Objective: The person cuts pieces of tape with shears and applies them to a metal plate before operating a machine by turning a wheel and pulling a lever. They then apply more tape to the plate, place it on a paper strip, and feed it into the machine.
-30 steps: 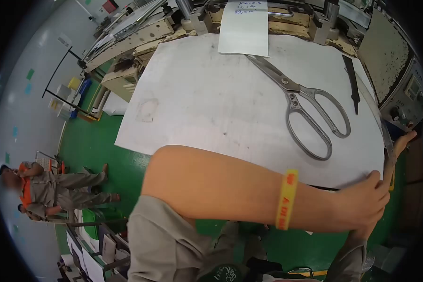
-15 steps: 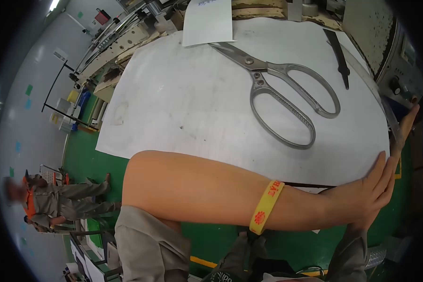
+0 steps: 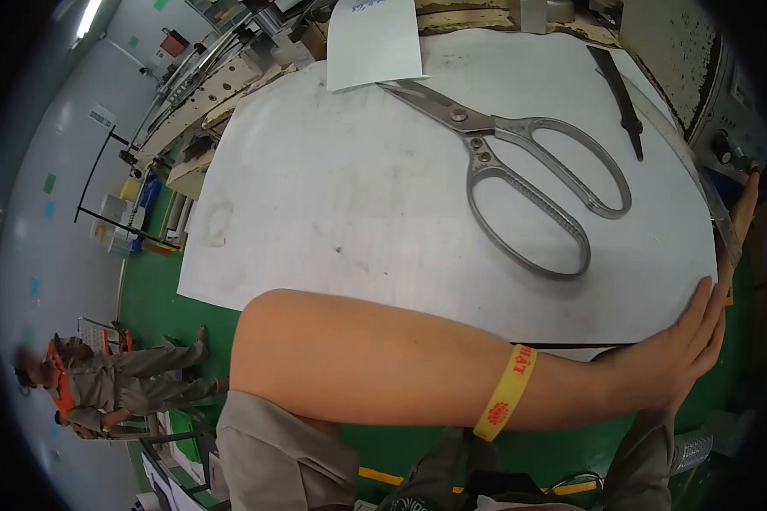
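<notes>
My left arm, with a yellow printed wristband (image 3: pixel 505 393), reaches across the front of the white-covered table (image 3: pixel 315 213). At the right edge my left hand (image 3: pixel 692 336) has its fingers stretched out, nothing visible in them. My right hand (image 3: pixel 744 215) is mostly hidden behind it; a straight finger points upward beside a clear ruler-like strip (image 3: pixel 721 217) at the table's edge. Large metal scissors (image 3: pixel 477 136) lie slightly spread on the white cover, apart from both hands. Behind them lies a slim, dark, pointed tool (image 3: pixel 619 98).
A white paper sheet (image 3: pixel 373 47) hangs over the back, touching the scissors' tip. Worn machine parts (image 3: pixel 200 94) line the back left, and a machine panel with a knob (image 3: pixel 723 149) stands at right. People in grey and orange (image 3: pixel 102 383) are at far left on green floor.
The view has shifted slightly, so the table, scissors and my arm appear a little lower and to the right. Both hands keep about the same pose at the table's right edge.
</notes>
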`<state>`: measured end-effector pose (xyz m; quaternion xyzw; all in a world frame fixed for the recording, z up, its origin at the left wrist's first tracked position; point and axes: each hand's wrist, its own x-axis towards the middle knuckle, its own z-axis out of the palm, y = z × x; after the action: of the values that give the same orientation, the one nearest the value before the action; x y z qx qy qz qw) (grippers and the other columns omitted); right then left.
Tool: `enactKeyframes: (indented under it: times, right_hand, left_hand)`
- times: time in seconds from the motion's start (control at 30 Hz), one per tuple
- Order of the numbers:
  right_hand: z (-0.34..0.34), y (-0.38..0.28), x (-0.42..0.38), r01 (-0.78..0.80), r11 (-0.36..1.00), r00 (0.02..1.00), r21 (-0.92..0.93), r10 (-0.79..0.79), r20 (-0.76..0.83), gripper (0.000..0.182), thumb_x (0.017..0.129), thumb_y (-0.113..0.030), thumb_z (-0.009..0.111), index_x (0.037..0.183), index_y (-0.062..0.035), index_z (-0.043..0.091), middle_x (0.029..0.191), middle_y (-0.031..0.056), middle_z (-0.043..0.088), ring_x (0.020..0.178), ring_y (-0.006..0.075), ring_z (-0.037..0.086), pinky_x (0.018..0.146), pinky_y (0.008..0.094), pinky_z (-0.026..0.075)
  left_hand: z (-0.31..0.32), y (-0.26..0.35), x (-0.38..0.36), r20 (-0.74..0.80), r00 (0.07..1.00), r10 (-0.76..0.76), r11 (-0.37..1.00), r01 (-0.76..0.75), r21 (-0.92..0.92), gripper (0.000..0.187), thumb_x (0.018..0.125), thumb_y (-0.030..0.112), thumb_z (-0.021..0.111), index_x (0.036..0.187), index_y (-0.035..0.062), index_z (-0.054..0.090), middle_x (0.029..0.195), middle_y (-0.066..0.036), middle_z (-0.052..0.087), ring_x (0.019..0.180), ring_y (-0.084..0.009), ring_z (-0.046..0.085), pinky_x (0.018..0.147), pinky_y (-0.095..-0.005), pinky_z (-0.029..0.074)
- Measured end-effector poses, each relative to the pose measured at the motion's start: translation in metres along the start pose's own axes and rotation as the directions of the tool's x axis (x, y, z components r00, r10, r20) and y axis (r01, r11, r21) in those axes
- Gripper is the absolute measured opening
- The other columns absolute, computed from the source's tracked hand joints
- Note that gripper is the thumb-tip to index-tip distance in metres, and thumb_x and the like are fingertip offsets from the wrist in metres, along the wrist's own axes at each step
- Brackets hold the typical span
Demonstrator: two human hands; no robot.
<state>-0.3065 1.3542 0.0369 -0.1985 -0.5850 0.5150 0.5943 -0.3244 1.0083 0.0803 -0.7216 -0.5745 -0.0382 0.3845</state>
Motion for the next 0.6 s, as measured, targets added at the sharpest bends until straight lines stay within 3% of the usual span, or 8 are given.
enactKeyframes:
  times: [0.3, 0.37, 0.4, 0.43, 0.47, 0.53, 0.57, 0.6]
  right_hand:
    - [-0.020, -0.006, 0.004, -0.018, 0.998, 1.000, -0.063, 0.017, -0.022, 0.056, 0.094, -0.045, 0.037, 0.133, -0.0046, 0.038, 0.134, 0.0121, 0.042, 0.123, 0.0225, 0.039, 0.103, 0.0341, 0.026]
    - [-0.030, 0.005, -0.003, 0.006, 0.991, 1.000, -0.133, -0.009, -0.023, 0.056, 0.094, -0.044, 0.037, 0.133, -0.0044, 0.038, 0.133, 0.0122, 0.042, 0.124, 0.0224, 0.039, 0.103, 0.0339, 0.026]
    - [-0.030, 0.004, -0.016, 0.039, 0.981, 0.998, -0.188, -0.047, -0.037, 0.055, 0.094, -0.044, 0.037, 0.133, -0.0043, 0.039, 0.133, 0.0122, 0.042, 0.124, 0.0223, 0.039, 0.103, 0.0339, 0.026]
    - [-0.004, -0.023, -0.042, -0.007, 0.996, 0.990, -0.085, -0.005, -0.139, 0.051, 0.095, -0.042, 0.036, 0.131, -0.0057, 0.042, 0.132, 0.0115, 0.044, 0.123, 0.0202, 0.041, 0.102, 0.0328, 0.027]
    - [0.014, -0.067, -0.075, -0.011, 0.979, 0.983, -0.202, -0.027, -0.183, 0.047, 0.096, -0.040, 0.036, 0.127, -0.0069, 0.048, 0.126, 0.0093, 0.049, 0.116, 0.0156, 0.045, 0.096, 0.0306, 0.032]
    - [0.005, -0.114, -0.102, 0.054, 0.915, 0.999, -0.400, -0.048, 0.026, 0.047, 0.095, -0.041, 0.036, 0.124, -0.0060, 0.050, 0.120, 0.0083, 0.052, 0.101, 0.0147, 0.050, 0.090, 0.0294, 0.036]
    - [0.005, -0.136, -0.110, 0.124, 0.898, 0.960, -0.422, -0.001, 0.280, 0.041, 0.095, -0.036, 0.039, 0.117, -0.0051, 0.055, 0.103, 0.0047, 0.057, 0.087, 0.0092, 0.052, 0.077, 0.0232, 0.038]
    - [0.024, -0.162, -0.123, 0.084, 0.902, 0.936, -0.424, 0.075, 0.345, 0.032, 0.090, -0.025, 0.052, 0.114, -0.0044, 0.057, 0.089, 0.0017, 0.056, 0.076, 0.0061, 0.050, 0.067, 0.0191, 0.038]
  left_hand:
    - [0.000, 0.004, 0.002, -0.020, 0.999, -0.044, 0.997, 0.042, -0.071, 0.050, 0.080, 0.032, 0.049, 0.118, -0.0011, 0.054, 0.126, -0.022, 0.042, 0.120, -0.0461, 0.038, 0.099, -0.0608, 0.029]
    - [-0.012, -0.013, -0.002, 0.080, 0.988, 0.132, 0.973, -0.113, -0.202, 0.051, 0.077, 0.031, 0.052, 0.116, -0.0013, 0.055, 0.126, -0.021, 0.042, 0.121, -0.0468, 0.037, 0.099, -0.0609, 0.027]
    - [-0.013, -0.013, -0.003, 0.096, 0.987, 0.126, 0.980, -0.109, -0.165, 0.048, 0.077, 0.030, 0.053, 0.112, -0.0004, 0.058, 0.127, -0.020, 0.042, 0.121, -0.0476, 0.037, 0.100, -0.0600, 0.027]
    - [-0.014, -0.014, -0.003, 0.099, 0.988, 0.121, 0.982, -0.104, -0.157, 0.043, 0.078, 0.029, 0.053, 0.108, 0.0000, 0.061, 0.127, -0.019, 0.042, 0.121, -0.0477, 0.036, 0.100, -0.0588, 0.028]
    - [-0.011, -0.013, -0.004, 0.074, 0.991, 0.111, 0.982, -0.098, -0.164, 0.040, 0.078, 0.029, 0.053, 0.106, 0.0016, 0.062, 0.128, -0.018, 0.042, 0.121, -0.0476, 0.036, 0.100, -0.0583, 0.028]
    - [-0.013, -0.014, -0.004, 0.047, 0.994, 0.102, 0.978, -0.091, -0.189, 0.035, 0.078, 0.029, 0.053, 0.102, 0.0051, 0.064, 0.128, -0.018, 0.043, 0.121, -0.0474, 0.036, 0.100, -0.0576, 0.028]
    - [-0.015, -0.016, -0.004, 0.048, 0.993, 0.104, 0.973, -0.092, -0.213, 0.033, 0.078, 0.028, 0.053, 0.101, 0.0071, 0.065, 0.128, -0.017, 0.043, 0.121, -0.0473, 0.036, 0.100, -0.0574, 0.028]
    - [-0.015, -0.016, -0.003, 0.050, 0.994, 0.097, 0.973, -0.084, -0.216, 0.031, 0.078, 0.029, 0.054, 0.100, 0.0105, 0.066, 0.129, -0.017, 0.043, 0.121, -0.0475, 0.035, 0.100, -0.0571, 0.027]
